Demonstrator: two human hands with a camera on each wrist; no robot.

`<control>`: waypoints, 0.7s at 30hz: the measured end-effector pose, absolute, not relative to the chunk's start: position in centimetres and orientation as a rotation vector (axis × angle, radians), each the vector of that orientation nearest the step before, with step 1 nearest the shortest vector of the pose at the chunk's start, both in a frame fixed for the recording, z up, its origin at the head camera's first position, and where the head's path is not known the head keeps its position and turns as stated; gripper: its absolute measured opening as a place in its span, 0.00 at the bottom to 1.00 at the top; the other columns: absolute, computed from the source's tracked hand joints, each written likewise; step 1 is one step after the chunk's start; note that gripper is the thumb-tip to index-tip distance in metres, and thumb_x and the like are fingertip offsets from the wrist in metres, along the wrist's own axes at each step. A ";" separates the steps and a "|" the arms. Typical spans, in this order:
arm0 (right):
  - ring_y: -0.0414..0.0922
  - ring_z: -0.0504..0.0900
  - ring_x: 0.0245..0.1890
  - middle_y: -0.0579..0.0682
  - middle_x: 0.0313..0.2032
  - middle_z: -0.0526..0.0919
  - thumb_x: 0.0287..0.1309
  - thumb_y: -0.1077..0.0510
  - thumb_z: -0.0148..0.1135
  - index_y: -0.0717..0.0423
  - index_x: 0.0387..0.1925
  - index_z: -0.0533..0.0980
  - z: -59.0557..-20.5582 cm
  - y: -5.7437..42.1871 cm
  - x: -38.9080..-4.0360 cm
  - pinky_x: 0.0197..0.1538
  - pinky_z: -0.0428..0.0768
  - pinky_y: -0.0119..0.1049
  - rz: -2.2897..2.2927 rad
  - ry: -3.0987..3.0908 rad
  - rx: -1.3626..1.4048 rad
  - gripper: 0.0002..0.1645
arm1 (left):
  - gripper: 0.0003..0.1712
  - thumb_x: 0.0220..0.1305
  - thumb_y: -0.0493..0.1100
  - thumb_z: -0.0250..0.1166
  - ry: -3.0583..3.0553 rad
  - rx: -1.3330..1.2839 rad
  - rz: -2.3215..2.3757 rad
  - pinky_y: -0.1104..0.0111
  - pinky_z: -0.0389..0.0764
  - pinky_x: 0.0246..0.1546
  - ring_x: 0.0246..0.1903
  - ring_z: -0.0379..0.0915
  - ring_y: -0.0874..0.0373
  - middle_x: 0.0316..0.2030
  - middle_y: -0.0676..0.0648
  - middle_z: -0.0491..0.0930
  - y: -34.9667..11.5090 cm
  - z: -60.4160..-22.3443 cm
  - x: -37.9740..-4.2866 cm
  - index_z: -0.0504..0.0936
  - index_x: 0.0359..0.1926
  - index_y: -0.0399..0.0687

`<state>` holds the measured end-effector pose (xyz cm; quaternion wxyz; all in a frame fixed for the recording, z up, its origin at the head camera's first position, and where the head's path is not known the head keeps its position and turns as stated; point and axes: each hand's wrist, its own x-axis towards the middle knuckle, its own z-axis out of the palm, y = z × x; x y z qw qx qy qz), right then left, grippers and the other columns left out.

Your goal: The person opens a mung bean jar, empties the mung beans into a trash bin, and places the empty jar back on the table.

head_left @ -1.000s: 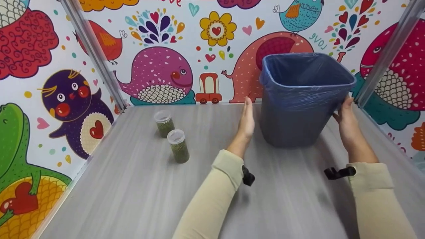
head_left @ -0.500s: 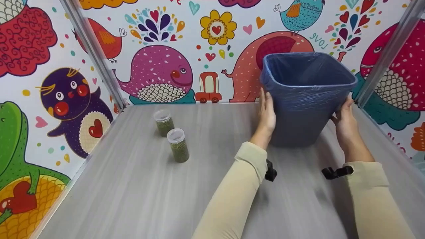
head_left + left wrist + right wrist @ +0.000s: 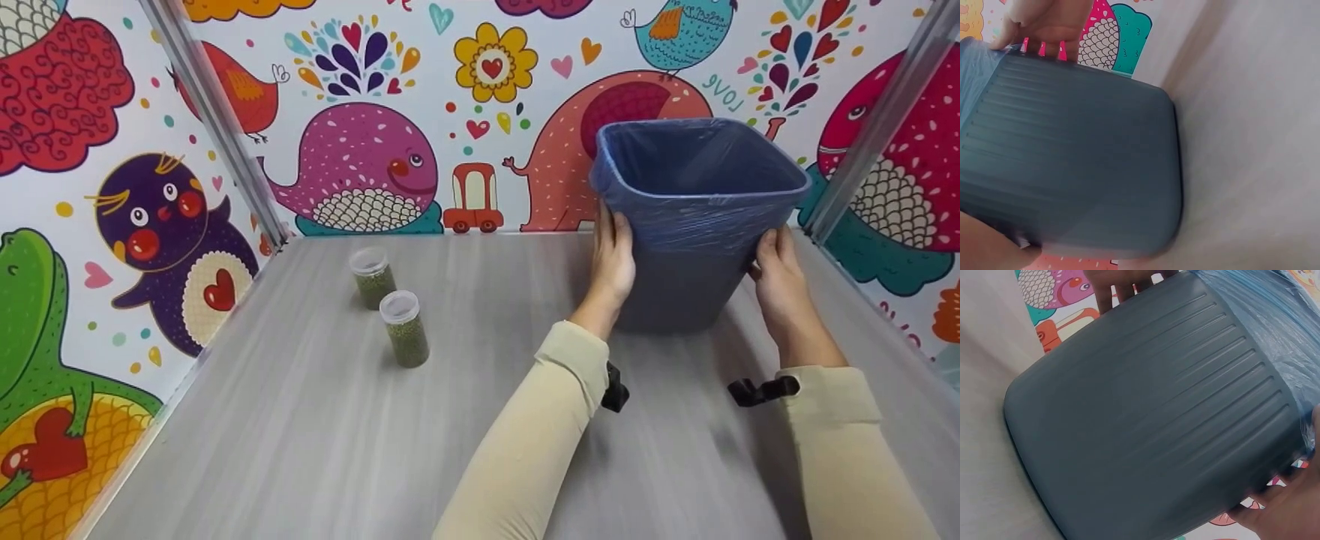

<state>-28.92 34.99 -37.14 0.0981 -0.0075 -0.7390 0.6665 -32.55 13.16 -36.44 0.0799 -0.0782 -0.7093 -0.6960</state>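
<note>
I've got the left hand (image 3: 615, 270) and right hand (image 3: 784, 296) clamped on opposite sides of the bin (image 3: 664, 296), presumably to steady it evenly. Bin's upright at the right rear of the desk (image 3: 322, 450); base looks to be touching. Liner (image 3: 694, 225) folds over the rim, likely so it won't slip inside. Front jar (image 3: 409, 341) and rear jar (image 3: 375, 287) stand well left, probably out of my way. Count: one bin, one liner, two jars, two hands.
</note>
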 end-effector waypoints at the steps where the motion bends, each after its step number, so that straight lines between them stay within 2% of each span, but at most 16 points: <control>1: 0.50 0.30 0.85 0.44 0.85 0.24 0.80 0.31 0.32 0.40 0.85 0.26 -37.2 35.0 -28.9 0.83 0.34 0.51 1.960 -2.192 -0.018 0.48 | 0.35 0.87 0.56 0.40 -2.122 -0.233 -2.081 0.53 0.48 0.82 0.84 0.44 0.51 0.85 0.47 0.49 13.2 -36.4 -32.5 0.49 0.87 0.54; 12: 0.51 0.27 0.84 0.48 0.85 0.21 0.83 0.35 0.28 0.43 0.85 0.24 -37.1 34.5 -29.0 0.82 0.33 0.55 1.893 -2.244 0.016 0.45 | 0.35 0.87 0.57 0.39 -2.116 -0.220 -2.117 0.51 0.47 0.82 0.84 0.43 0.50 0.85 0.48 0.48 12.7 -36.4 -32.3 0.48 0.87 0.57; 21: 0.51 0.25 0.84 0.48 0.85 0.20 0.83 0.35 0.29 0.45 0.85 0.23 -37.4 33.6 -28.9 0.82 0.31 0.55 1.927 -2.206 0.036 0.46 | 0.35 0.87 0.58 0.37 -2.138 -0.207 -2.122 0.50 0.48 0.82 0.84 0.43 0.51 0.85 0.48 0.48 11.8 -36.4 -32.0 0.47 0.87 0.60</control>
